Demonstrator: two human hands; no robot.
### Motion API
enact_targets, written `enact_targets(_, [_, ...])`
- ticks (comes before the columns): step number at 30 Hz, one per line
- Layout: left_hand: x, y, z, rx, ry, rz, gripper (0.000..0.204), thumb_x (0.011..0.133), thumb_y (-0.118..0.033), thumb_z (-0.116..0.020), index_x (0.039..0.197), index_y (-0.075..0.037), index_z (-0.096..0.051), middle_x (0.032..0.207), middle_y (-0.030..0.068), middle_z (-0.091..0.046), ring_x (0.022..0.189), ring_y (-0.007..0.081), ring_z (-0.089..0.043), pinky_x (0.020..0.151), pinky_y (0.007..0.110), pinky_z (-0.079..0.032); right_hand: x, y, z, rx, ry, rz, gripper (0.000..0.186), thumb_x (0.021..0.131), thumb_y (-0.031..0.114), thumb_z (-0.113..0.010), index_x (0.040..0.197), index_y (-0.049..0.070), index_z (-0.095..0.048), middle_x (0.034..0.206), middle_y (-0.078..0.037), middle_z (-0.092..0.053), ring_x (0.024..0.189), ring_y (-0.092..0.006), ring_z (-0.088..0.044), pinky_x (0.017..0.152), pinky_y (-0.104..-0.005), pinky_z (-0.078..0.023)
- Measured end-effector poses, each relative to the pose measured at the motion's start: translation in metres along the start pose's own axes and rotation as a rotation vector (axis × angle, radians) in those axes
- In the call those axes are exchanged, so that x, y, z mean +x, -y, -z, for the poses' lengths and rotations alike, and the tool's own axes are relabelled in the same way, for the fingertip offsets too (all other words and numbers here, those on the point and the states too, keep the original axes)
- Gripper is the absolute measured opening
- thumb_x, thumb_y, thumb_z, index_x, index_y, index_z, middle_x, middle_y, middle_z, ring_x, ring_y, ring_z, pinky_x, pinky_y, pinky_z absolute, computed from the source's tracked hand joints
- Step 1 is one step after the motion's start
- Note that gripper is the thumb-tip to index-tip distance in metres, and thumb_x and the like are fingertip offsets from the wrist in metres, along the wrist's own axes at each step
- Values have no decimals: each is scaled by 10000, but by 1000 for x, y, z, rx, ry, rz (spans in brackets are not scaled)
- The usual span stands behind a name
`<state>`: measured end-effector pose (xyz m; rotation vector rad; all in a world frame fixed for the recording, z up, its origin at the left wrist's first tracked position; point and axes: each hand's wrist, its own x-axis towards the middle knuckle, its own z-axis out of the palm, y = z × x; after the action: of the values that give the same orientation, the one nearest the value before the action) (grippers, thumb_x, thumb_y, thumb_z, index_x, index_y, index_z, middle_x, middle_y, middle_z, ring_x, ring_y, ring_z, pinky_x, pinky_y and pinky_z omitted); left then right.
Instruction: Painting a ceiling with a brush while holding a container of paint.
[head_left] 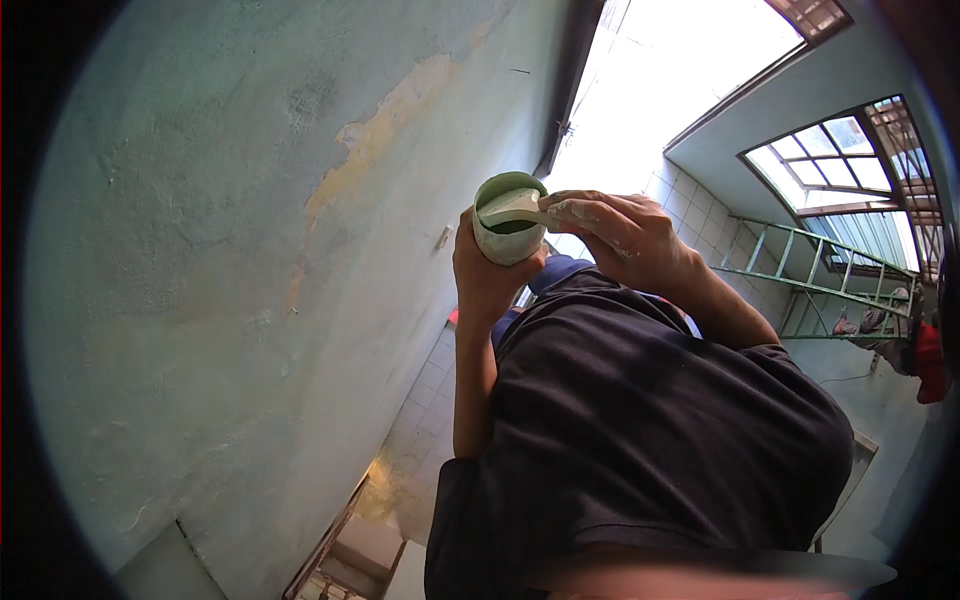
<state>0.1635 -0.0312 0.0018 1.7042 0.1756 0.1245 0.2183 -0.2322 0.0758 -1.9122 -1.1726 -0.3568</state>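
My left hand (488,262) is wrapped round a pale green cup (510,243), from its side and underneath. Its open top shows a darker green inside. In my right hand (625,232) is a whitish spoon (512,207), pinched by its handle, with its broad end inside the cup's mouth near the rim. White smears mark the fingers of the right hand. What lies deeper in the cup is hard to make out.
A pale green wall (220,250) with a peeled, yellowish patch (385,115) rises close on my left. Ahead is a bright doorway (650,70). To the right stand a green metal ladder (820,270) and a barred window (835,160). Light tiles (425,400) cover the floor.
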Motion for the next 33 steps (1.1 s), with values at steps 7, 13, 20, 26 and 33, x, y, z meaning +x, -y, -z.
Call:
enact_targets(7, [-4,1,3,59,-75,-7,682,653,-184,-912,1236,-36,-590,1129,134,-687,1027,272,-698,903,402,-564,1,2,-9,-4,-47,135,320,908,-78,-703,1210,-45,-602,1156,-246,-738,954,-379,-781,805,-412,-676])
enact_targets(13, [-11,4,11,44,-74,41,710,650,-191,-924,1256,-31,-590,1169,143,-681,1079,272,-688,943,407,-552,6,-2,-4,-7,-18,77,297,923,-66,-711,1199,-44,-605,1119,-229,-750,963,-352,-787,789,-400,-678])
enact_targets(20, [-20,20,16,59,-118,-35,727,646,-178,-928,1277,-36,-596,1184,134,-682,1082,275,-688,951,407,-552,20,-16,6,119,-20,-29,238,991,2,-692,1198,3,-576,1068,-167,-763,984,-275,-783,856,-370,-649])
enact_targets(26, [-21,19,13,-1,-113,-19,762,645,-165,-928,1316,-34,-591,1207,133,-674,1114,272,-674,974,409,-544,12,-33,3,652,-221,-451,215,1095,101,-570,1275,27,-477,1136,-189,-714,1031,-278,-760,875,-398,-659])
enact_targets(33, [-21,20,10,11,-110,-17,793,655,-167,-927,1350,-21,-573,1244,142,-665,1139,270,-667,988,413,-538,-2,-69,-16,1035,-344,-778,261,1137,238,-509,1300,41,-455,1078,-190,-708,951,-298,-780,885,-448,-668])
